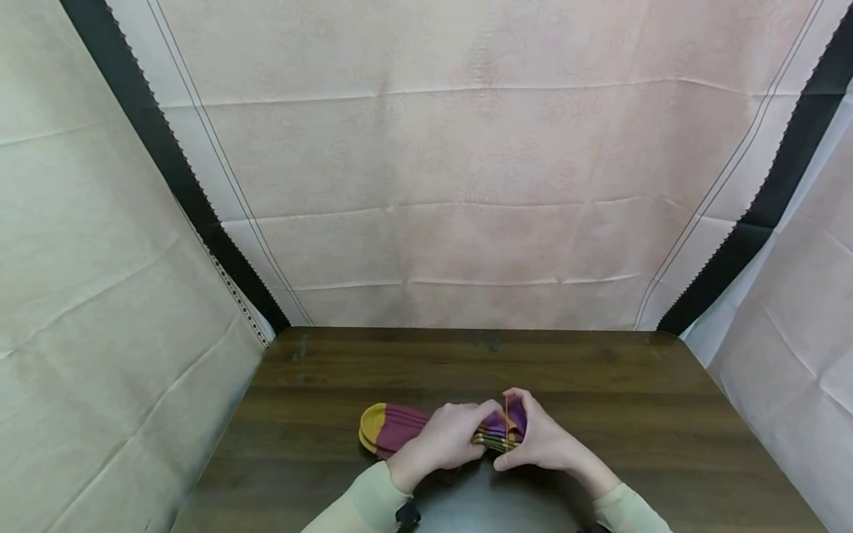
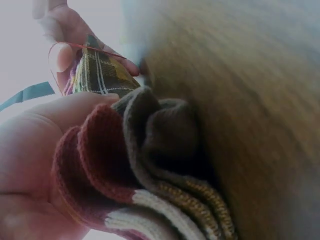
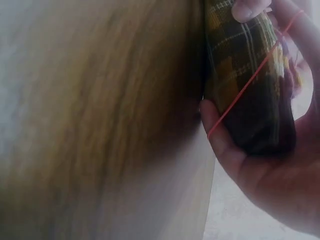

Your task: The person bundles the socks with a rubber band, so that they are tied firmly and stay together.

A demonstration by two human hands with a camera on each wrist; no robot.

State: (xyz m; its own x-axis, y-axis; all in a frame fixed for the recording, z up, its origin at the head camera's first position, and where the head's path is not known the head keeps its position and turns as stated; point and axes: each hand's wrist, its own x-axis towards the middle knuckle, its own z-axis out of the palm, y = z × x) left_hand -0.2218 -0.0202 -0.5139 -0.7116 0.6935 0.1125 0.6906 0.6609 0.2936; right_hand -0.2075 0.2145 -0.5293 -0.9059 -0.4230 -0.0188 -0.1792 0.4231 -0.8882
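Note:
A bundle of folded socks [image 1: 408, 428] lies lengthwise over the table, maroon with yellow toes at its left end. My left hand [image 1: 448, 438] grips the bundle around its middle, thumb toward me. In the left wrist view, maroon sock folds [image 2: 102, 155] and grey-brown folds [image 2: 167, 132] hang below that hand. My right hand [image 1: 543, 437] curves around the plaid right end [image 3: 245, 55]. A thin red rubber band [image 3: 250, 81] is stretched between its thumb and fingers, crossing over the plaid socks. The left fingertips are close to the band.
The dark wooden table [image 1: 373, 355] extends behind and to both sides of the hands. Pale fabric walls [image 1: 466, 185] with black edging strips [image 1: 193, 185] stand around it. A grey shiny patch [image 1: 500, 503] shows at the near edge between the forearms.

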